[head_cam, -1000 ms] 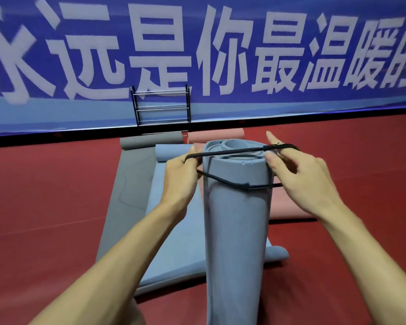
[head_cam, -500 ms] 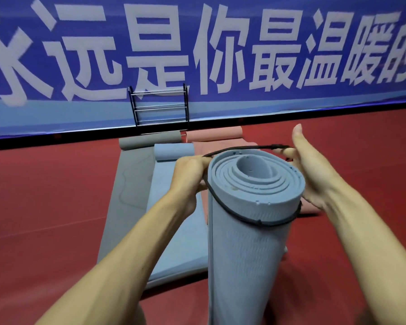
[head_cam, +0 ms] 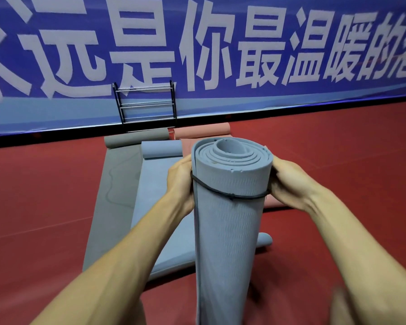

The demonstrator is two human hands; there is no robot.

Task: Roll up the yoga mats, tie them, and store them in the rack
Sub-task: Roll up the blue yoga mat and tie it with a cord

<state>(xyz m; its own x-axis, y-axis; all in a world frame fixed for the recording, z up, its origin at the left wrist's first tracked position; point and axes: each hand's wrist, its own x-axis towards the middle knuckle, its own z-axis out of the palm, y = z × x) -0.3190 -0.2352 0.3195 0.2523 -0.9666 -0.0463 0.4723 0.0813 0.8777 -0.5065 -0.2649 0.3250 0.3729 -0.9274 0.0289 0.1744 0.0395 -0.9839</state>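
Left grip (head_cam: 181,181) and right grip (head_cam: 288,181) curl round our upright blue-grey rolled yoga mat (head_cam: 227,231) at its black cord (head_cam: 230,196), over the red floor (head_cam: 338,160). We judge the tying nearly done. Next we should seat the cord snugly, then carry the roll to the rack (head_cam: 148,104).

Left grip (head_cam: 180,182), right grip (head_cam: 289,182), fingers curled

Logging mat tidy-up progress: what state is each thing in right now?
rolled blue mat: upright, held on both sides.
black cord: looped round the roll near its top.
left hand: grips the roll's left side at the cord.
right hand: grips its right side.
grey mat: flat, far end curled.
second blue mat: flat, far end curled.
pink mat: partly unrolled, mostly hidden.
rack: standing upright.
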